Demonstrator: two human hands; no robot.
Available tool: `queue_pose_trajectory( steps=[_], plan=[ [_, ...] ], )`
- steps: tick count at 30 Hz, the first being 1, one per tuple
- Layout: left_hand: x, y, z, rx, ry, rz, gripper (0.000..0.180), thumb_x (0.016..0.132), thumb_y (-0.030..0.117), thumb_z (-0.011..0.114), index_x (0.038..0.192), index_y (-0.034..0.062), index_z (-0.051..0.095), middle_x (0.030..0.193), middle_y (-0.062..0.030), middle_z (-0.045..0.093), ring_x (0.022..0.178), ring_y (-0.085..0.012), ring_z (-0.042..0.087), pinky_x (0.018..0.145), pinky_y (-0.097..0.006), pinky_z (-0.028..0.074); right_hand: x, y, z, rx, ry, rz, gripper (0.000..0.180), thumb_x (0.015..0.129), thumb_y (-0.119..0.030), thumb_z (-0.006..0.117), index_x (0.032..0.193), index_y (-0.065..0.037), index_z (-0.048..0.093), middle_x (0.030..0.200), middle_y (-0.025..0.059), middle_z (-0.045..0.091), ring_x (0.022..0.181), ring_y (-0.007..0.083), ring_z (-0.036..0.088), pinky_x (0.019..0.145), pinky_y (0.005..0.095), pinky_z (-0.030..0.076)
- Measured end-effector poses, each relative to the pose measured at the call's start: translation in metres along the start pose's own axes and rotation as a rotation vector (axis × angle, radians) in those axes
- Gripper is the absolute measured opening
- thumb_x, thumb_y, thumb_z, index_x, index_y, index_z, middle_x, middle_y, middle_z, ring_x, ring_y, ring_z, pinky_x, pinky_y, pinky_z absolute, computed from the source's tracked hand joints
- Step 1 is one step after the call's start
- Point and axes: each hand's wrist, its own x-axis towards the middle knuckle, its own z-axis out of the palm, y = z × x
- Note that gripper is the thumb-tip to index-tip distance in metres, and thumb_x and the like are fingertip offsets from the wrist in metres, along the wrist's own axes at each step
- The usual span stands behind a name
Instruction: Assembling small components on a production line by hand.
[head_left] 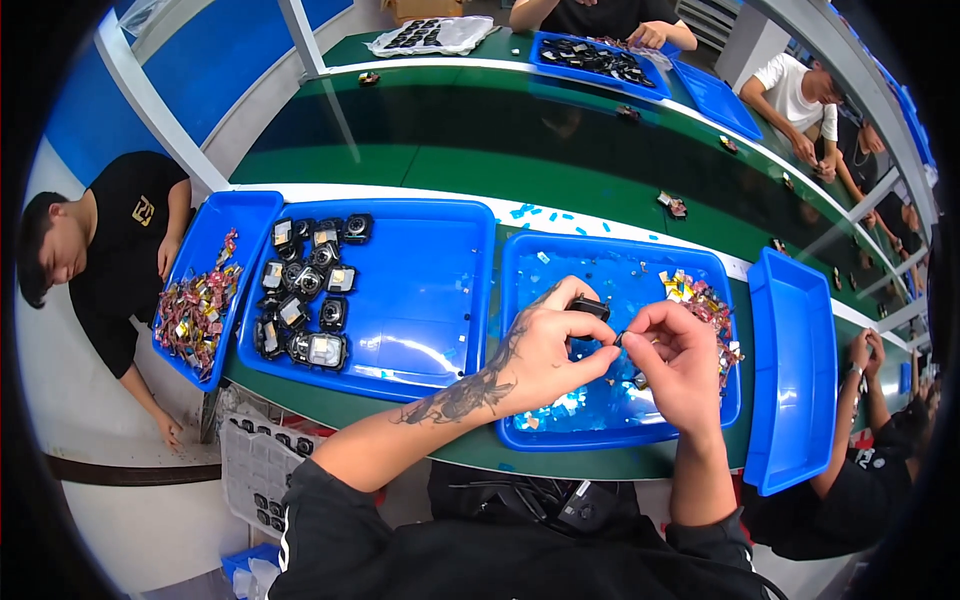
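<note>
Both hands meet over a blue tray (pixel 520 262) littered with small bits. My left hand (pixel 555 345) is closed, with a small black housing (pixel 590 307) held at its fingers. My right hand (pixel 685 360) pinches a tiny black piece (pixel 619 339) right beside the left thumb tip; its kind is too small to tell. Small multicoloured electronic parts (pixel 700 300) are heaped on the right of this tray, partly behind my right hand. Pale blue film scraps (pixel 555 410) lie near its front edge.
To the left, a larger blue tray (pixel 420 290) holds several black camera-like units (pixel 305 278); beyond it another tray (pixel 193 318) contains loose parts. A deep blue tray (pixel 795 370) stands at right. Behind runs a green conveyor belt (pixel 450 130) carrying scattered parts. Co-workers sit around.
</note>
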Motion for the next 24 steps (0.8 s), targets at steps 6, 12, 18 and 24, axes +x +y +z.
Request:
queue_pose_trajectory(
  steps=[6,12,18,24],
  plan=[
    [0.001,-0.007,0.001,-0.103,-0.069,-0.239,0.016,0.078,0.010,0.076,0.090,0.0001,0.072,0.105,-0.0076,0.055,0.087,-0.0130,0.061,0.067,-0.022,0.054,-0.003,-0.009,0.012,-0.617,0.046,-0.403,0.013,0.081,0.007,0.063,0.089,-0.001,0.056,0.082,0.0117,0.057,0.069,0.0280,0.062,0.057,0.0348,0.049],
    [0.002,-0.006,0.000,-0.054,-0.091,-0.256,0.016,0.080,0.009,0.075,0.092,-0.0006,0.072,0.105,-0.0080,0.054,0.084,-0.0128,0.062,0.068,-0.022,0.056,-0.002,-0.004,0.011,-0.568,0.064,-0.397,0.014,0.080,0.007,0.063,0.089,-0.001,0.056,0.082,0.0127,0.057,0.068,0.0305,0.061,0.057,0.0374,0.048],
    [0.001,0.001,-0.003,0.066,-0.071,-0.145,0.014,0.077,0.015,0.073,0.088,0.0058,0.073,0.100,-0.0109,0.057,0.078,-0.0218,0.062,0.065,-0.032,0.051,0.000,-0.006,0.001,-0.421,-0.035,-0.269,0.015,0.080,0.007,0.064,0.090,-0.001,0.057,0.081,0.0128,0.057,0.067,0.0301,0.061,0.055,0.0358,0.049],
    [0.003,-0.011,-0.005,-0.094,-0.138,-0.224,0.016,0.077,0.010,0.076,0.090,0.0011,0.072,0.101,-0.0078,0.056,0.086,-0.0147,0.062,0.063,-0.023,0.052,-0.008,-0.002,0.014,-0.685,0.094,-0.497,0.013,0.080,0.005,0.066,0.088,-0.001,0.057,0.081,0.0120,0.058,0.067,0.0273,0.063,0.055,0.0332,0.050]
  ],
)
